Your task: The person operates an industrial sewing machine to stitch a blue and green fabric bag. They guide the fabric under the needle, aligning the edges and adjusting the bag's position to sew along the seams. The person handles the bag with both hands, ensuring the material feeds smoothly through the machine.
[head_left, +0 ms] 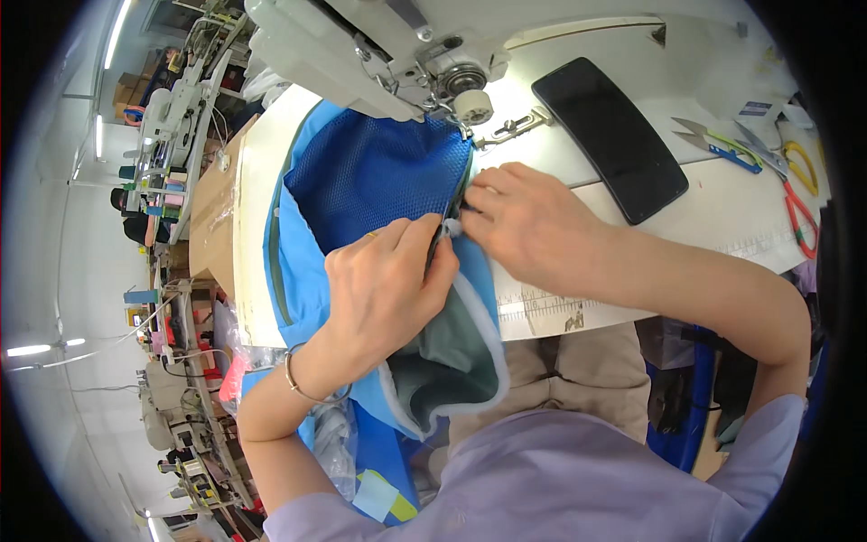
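Observation:
A blue fabric piece [298,244] with a dark blue mesh panel [379,172] lies on the white sewing table, its far edge under the sewing machine [370,54] by the needle area. Its near part hangs over the table edge and shows a grey-green lining [452,361] with pale binding. My left hand [388,280] pinches the dark-trimmed edge of the fabric, thumb against fingers. Just to its right, my right hand [533,221] has its fingers closed on the same edge, nearer the needle. Exactly what lies between the right fingertips is hidden.
A black phone [614,140] lies right of the machine. Farther right are thread snips [718,144] and red-and-yellow-handled scissors [795,208]. A printed ruler scale [533,307] runs along the table's front edge. A cardboard box [212,217] stands at the left; more sewing machines line the far left.

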Demonstrator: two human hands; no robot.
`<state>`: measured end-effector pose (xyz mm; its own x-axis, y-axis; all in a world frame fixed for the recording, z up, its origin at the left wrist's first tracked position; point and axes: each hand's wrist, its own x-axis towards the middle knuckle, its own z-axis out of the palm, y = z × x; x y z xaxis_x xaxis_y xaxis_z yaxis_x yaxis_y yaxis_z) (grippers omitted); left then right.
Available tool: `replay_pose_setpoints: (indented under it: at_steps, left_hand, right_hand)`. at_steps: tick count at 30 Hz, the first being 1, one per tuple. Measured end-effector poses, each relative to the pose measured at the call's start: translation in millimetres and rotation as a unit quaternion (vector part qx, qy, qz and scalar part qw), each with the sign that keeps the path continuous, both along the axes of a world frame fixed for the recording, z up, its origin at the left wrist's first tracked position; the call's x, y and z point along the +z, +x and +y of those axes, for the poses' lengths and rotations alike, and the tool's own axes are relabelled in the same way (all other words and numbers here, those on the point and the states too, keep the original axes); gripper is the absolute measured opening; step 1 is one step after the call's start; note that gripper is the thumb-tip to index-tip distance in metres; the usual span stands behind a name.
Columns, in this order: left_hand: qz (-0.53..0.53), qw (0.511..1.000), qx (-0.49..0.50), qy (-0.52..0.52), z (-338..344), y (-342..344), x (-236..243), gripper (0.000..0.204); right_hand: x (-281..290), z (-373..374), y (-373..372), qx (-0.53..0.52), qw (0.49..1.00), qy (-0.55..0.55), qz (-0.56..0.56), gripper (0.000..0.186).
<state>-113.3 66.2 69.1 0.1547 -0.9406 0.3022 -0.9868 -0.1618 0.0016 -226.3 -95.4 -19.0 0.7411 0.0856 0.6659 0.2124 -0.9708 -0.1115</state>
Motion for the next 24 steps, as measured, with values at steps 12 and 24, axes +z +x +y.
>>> replay_pose_setpoints:
  at_steps: [12,24]
  left_hand:
    - [0.117,0.99,-0.07,-0.029,3,17,-27,0.007]
    - [0.041,0.984,-0.17,0.02,-25,46,-29,0.038]
  right_hand:
    - [6,11,-38,0.191,0.98,-0.056,0.008,0.016]
    - [-2,-31,-9,0.068,0.996,0.057,-0.018,0.013]
